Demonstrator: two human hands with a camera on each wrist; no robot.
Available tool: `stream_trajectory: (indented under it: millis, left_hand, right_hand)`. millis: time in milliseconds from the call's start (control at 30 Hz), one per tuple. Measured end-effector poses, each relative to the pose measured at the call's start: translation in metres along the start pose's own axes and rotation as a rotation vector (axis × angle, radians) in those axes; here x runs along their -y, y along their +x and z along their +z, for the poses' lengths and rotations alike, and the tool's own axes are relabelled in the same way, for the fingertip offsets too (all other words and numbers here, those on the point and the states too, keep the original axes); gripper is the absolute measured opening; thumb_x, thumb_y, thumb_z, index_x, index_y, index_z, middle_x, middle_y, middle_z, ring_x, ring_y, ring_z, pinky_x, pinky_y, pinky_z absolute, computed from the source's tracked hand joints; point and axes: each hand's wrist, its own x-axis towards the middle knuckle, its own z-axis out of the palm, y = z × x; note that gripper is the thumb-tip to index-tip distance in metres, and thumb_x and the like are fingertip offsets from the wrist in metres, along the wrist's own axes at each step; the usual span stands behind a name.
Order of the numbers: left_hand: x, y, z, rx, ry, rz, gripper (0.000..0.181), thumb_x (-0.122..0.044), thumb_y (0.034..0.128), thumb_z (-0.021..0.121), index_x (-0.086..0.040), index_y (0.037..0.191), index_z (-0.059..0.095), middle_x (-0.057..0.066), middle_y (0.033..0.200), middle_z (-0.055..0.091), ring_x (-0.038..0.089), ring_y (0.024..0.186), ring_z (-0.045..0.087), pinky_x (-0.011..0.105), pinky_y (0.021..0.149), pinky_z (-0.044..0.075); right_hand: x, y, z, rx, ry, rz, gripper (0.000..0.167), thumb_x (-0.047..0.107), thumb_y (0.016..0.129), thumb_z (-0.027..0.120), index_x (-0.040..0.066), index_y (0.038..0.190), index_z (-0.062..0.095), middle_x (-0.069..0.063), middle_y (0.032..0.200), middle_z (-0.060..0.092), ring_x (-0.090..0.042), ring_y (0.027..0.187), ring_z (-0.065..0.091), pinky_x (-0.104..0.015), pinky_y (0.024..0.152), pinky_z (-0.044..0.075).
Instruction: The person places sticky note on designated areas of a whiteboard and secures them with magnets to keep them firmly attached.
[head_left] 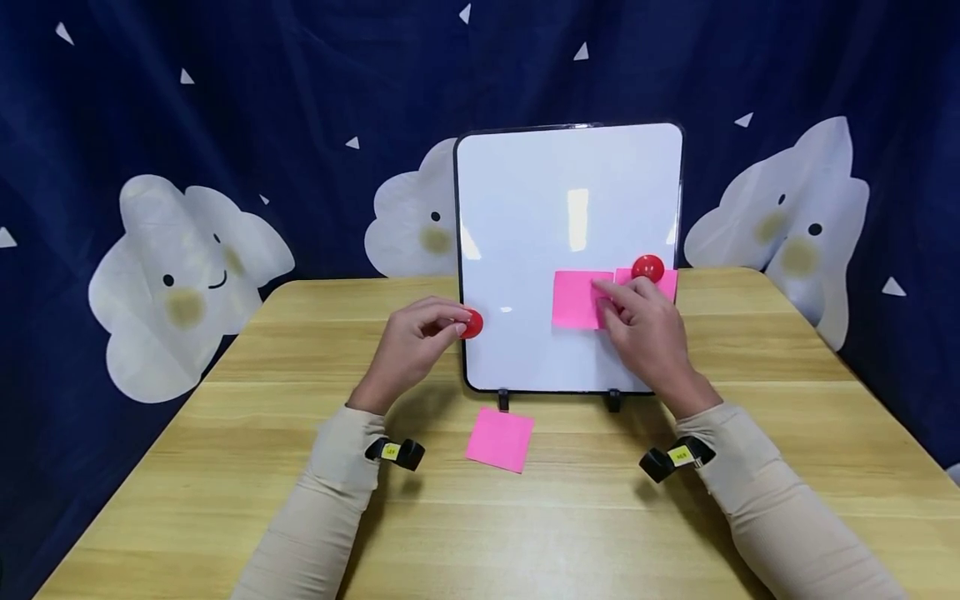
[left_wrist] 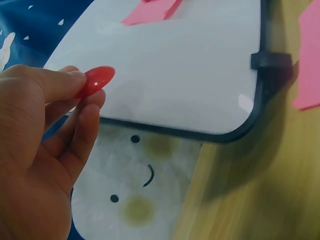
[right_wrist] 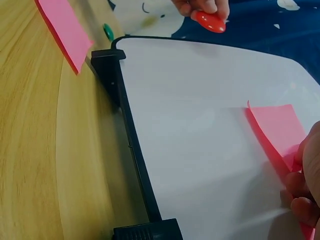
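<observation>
My left hand [head_left: 415,348] pinches a round red magnet [left_wrist: 100,80] between thumb and fingers, beside the left edge of the whiteboard [head_left: 517,200]. My right hand [head_left: 651,329] is at the board's lower right. Its extended index finger presses a pink sticky note [head_left: 573,300] against the white surface, with the thumb close below. Directly right of that note is a second pink note [head_left: 666,282], partly hidden by the hand, with another red magnet [head_left: 648,268] over its upper part. In the right wrist view, the pressed note's free edge stands slightly off the board.
Another pink note [head_left: 500,440] lies on the wooden table [head_left: 570,525] in front of the board. Black feet [head_left: 614,401] support the board. A small green magnet-like piece [right_wrist: 108,32] shows beyond the board's edge. A dark blue curtain [head_left: 315,100] with clouds hangs behind.
</observation>
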Motion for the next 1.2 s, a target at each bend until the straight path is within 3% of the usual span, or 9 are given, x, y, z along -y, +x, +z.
stream_trajectory:
  millis: [133,333,833,1200]
  left_hand:
    - [-0.002,-0.002,0.009,0.0,0.011,0.014,0.015,-0.006,0.0928,0.072,-0.011,0.106,0.078,-0.003,0.111,0.069,0.014,0.083,0.062,0.032,0.069,0.054]
    - [-0.007,-0.001,0.017,0.017,-0.01,-0.024,0.016,-0.005,0.0925,0.072,-0.01,0.107,0.078,-0.003,0.113,0.068,0.014,0.086,0.063,0.029,0.072,0.056]
    - [-0.02,0.02,0.037,0.042,-0.092,-0.007,0.014,-0.009,0.0928,0.073,-0.013,0.105,0.079,-0.004,0.112,0.068,0.014,0.087,0.064,0.03,0.07,0.055]
    - [-0.019,0.029,0.047,0.042,-0.162,-0.054,0.015,-0.008,0.0943,0.071,-0.011,0.106,0.078,-0.002,0.114,0.067,0.016,0.089,0.068,0.032,0.078,0.058]
  right_hand:
    - [0.001,0.0,-0.001,0.006,-0.005,-0.003,0.036,0.003,0.086,0.077,0.006,0.122,0.073,-0.01,0.087,0.054,-0.021,0.071,0.051,-0.034,0.059,0.041]
    - [0.001,0.0,0.0,0.02,-0.009,-0.001,0.037,0.0,0.086,0.074,0.006,0.123,0.072,-0.01,0.087,0.052,-0.021,0.071,0.051,-0.034,0.059,0.041]
    - [0.002,-0.001,0.001,-0.006,-0.017,-0.007,0.039,0.0,0.086,0.071,0.006,0.125,0.071,-0.011,0.09,0.054,-0.021,0.071,0.051,-0.034,0.059,0.042]
    - [-0.002,-0.002,0.003,-0.004,-0.026,-0.025,0.041,-0.001,0.085,0.073,0.007,0.125,0.071,-0.011,0.09,0.053,-0.022,0.072,0.051,-0.034,0.058,0.042]
